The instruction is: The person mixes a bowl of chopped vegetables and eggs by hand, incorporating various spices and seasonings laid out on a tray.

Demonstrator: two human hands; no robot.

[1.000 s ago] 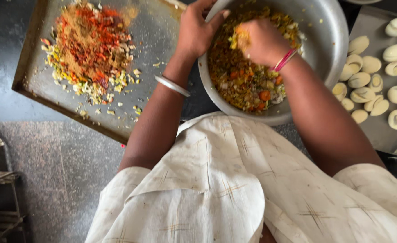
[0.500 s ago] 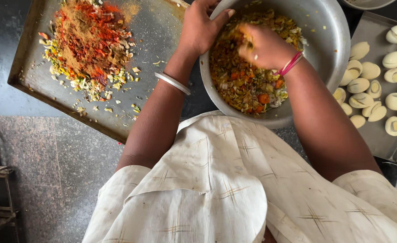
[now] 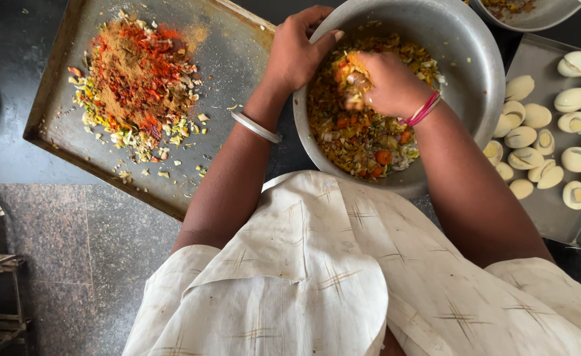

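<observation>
Gripping the near rim of a big metal bowl, the left hand had its fingers curled over the edge and its thumb inside, just as it did half a second before. The right hand was down inside the bowl, fingers closed around a clump of the chopped vegetable mix, which filled the bowl's bottom with yellow, green and orange bits. A moment earlier that hand lay flatter and nearer the far side; it had since drawn in toward the middle and bunched tighter. A silver bangle sat on the left wrist and pink threads on the right. To the left of the bowl, a flat metal tray carried a heap of red-brown spice powder over chopped vegetables, unchanged. To the right, another tray held halved boiled eggs. Both trays and the bowl rested on a dark counter.
</observation>
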